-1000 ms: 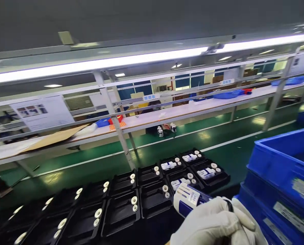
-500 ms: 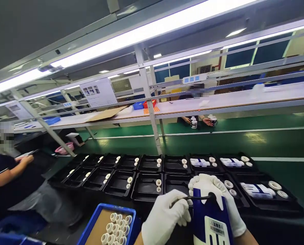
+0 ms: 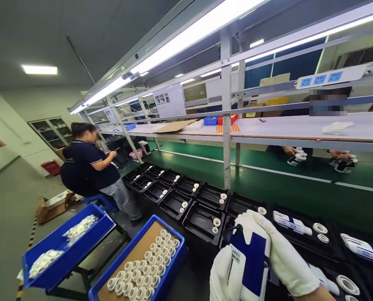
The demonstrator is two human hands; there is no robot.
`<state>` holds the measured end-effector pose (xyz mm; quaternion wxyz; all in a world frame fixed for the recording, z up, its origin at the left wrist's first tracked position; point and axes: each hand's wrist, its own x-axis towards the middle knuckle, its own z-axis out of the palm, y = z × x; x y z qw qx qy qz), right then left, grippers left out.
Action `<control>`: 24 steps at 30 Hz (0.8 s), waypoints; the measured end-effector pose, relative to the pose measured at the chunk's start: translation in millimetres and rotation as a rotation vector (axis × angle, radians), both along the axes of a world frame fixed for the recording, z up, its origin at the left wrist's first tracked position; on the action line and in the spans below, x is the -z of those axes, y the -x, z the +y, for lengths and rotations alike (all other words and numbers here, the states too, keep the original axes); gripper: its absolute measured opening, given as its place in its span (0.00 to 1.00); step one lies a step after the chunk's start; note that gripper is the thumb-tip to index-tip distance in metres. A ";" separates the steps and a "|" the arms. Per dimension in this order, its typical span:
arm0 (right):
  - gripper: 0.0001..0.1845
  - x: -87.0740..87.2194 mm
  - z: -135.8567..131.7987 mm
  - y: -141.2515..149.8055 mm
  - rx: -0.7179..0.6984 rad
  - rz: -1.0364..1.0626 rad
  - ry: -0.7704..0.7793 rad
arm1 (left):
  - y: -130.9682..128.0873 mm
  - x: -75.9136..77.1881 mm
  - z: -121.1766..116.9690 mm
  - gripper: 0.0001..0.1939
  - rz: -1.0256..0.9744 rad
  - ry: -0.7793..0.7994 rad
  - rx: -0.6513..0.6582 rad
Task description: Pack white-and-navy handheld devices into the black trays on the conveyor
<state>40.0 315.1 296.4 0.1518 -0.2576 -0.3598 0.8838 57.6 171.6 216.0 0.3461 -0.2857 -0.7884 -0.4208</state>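
Gloved left hand (image 3: 222, 274) and right hand (image 3: 282, 253) both clamped on blue-and-white bottle (image 3: 254, 263), lower right of frame, near black trays (image 3: 200, 218).

Evidently a factory assembly floor — shown first by two long rows of black trays (image 3: 173, 204), most bearing white rings (image 3: 216, 222), some also white-and-blue bottles (image 3: 291, 222). Set beside a long green work surface (image 3: 195, 152) with a white line along it. Framed by metal uprights (image 3: 226, 159) and lit by overhead fluorescent tubes (image 3: 186, 39), with a power strip (image 3: 327, 78) and a posted sheet (image 3: 170, 104) on the rails. Stocked from blue bins (image 3: 176, 263) of small white parts. Staffed, too — by a seated co-worker (image 3: 94, 156) at left and another person (image 3: 275, 149) opposite. Edged at far left by yellow-and-black floor tape (image 3: 31, 235).
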 end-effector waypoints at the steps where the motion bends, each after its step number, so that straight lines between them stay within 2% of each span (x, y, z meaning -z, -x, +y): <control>1: 0.25 -1.8 -0.9 -0.8 -0.019 -0.023 0.008 | -0.1 -1.0 -1.1 0.41 -0.013 -0.011 0.019; 3: 0.32 -7.3 -1.6 -4.2 -0.060 -0.052 -0.033 | -1.3 -3.7 -6.0 0.48 -0.041 -0.078 0.065; 5: 0.36 -13.1 1.1 -8.6 -0.078 -0.054 -0.229 | -2.1 -8.4 -11.4 0.53 -0.140 -0.172 0.143; 6: 0.37 -15.7 4.2 -10.5 -0.098 -0.042 -0.385 | -1.6 -11.7 -13.4 0.52 -0.257 -0.217 0.189; 9: 0.37 -23.4 18.5 -14.2 -0.209 -0.034 -0.856 | 3.6 -23.3 -17.5 0.34 -0.707 -0.298 0.284; 11: 0.36 -30.9 27.0 -15.5 -0.345 -0.047 -1.051 | 9.5 -29.3 -22.7 0.34 -0.903 -0.360 0.352; 12: 0.33 -36.2 29.0 -16.0 -0.438 -0.042 -1.131 | 12.8 -31.7 -27.5 0.39 -0.967 -0.408 0.417; 14: 0.27 -49.9 26.4 -16.9 -0.679 -0.008 -1.293 | 19.8 -36.9 -41.9 0.43 -1.161 -0.526 0.665; 16: 0.33 -66.1 15.7 -16.8 -0.898 0.000 -1.448 | 27.7 -45.9 -59.9 0.45 -1.402 -0.599 0.948; 17: 0.37 -73.7 8.6 -16.2 -0.982 -0.017 -1.506 | 32.6 -52.4 -68.7 0.44 -1.496 -0.597 1.048; 19: 0.39 -84.0 -5.3 -14.3 -1.114 -0.084 -1.518 | 47.3 -67.4 -83.4 0.40 -1.588 -0.506 1.089; 20: 0.38 -85.2 -11.1 -13.7 -1.167 -0.113 -1.445 | 58.6 -73.7 -88.5 0.38 -1.602 -0.424 1.076; 22: 0.37 -77.6 -19.5 -14.6 -1.217 -0.077 -1.145 | 90.2 -76.9 -94.0 0.39 -1.630 -0.243 1.081; 23: 0.36 -69.2 -22.7 -16.4 -1.183 -0.038 -0.930 | 109.3 -70.9 -94.1 0.41 -1.639 -0.170 1.089; 24: 0.34 -58.8 -25.8 -18.9 -1.123 -0.010 -0.690 | 128.4 -58.5 -92.7 0.45 -1.640 -0.124 1.092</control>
